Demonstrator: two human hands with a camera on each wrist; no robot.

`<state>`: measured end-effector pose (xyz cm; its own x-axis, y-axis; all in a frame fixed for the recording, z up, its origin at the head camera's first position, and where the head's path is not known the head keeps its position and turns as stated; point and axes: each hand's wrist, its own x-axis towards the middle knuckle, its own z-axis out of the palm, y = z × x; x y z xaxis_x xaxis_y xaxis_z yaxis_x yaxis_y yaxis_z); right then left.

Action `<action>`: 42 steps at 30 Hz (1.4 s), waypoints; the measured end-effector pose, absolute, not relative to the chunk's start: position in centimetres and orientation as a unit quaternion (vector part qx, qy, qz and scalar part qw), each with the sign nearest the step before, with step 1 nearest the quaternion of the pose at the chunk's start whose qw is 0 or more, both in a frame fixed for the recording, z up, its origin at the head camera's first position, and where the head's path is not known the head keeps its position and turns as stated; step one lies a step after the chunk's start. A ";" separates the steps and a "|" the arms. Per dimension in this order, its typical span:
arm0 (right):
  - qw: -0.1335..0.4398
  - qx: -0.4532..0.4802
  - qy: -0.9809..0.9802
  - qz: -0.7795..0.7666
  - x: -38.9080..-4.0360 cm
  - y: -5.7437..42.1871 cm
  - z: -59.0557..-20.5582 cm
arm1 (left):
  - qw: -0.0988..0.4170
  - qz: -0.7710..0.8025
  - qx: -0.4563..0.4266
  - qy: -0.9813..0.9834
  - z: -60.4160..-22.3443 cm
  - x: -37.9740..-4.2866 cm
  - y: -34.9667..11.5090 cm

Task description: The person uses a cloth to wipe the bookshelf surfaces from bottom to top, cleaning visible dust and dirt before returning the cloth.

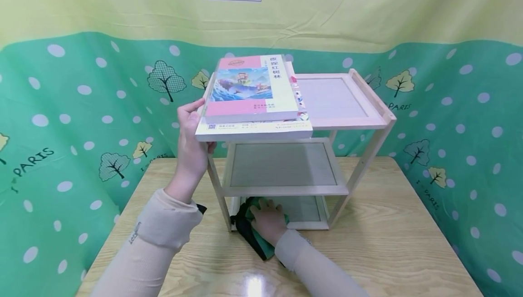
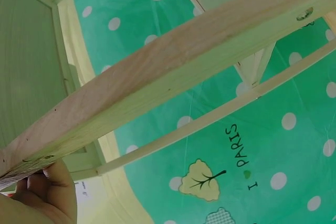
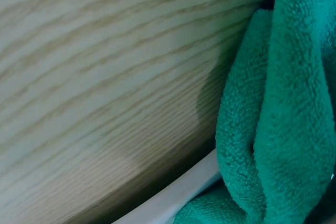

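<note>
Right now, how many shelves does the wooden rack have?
3: top shelf, books at its left end; middle shelf, below it; bottom shelf, partly covered by the green cloth under the right hand. No others seem hidden.

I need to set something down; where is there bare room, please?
Free: middle shelf inside its rim, top shelf right of books, table right of rack. Crowded: left part of bottom shelf, under cloth and right hand.
</note>
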<state>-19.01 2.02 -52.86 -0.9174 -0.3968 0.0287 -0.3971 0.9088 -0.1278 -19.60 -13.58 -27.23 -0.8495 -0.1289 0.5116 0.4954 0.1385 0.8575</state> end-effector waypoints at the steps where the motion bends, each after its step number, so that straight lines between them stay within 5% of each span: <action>1: 0.001 0.203 -0.977 0.065 -19.0 2.1 -52.9 | 0.243 -0.644 -0.129 -0.714 -27.2 -19.6 -13.6; 42: 0.036 0.188 -0.976 0.103 -18.1 4.9 -53.0 | 0.252 -0.647 -0.128 -0.708 -27.7 -20.1 -13.6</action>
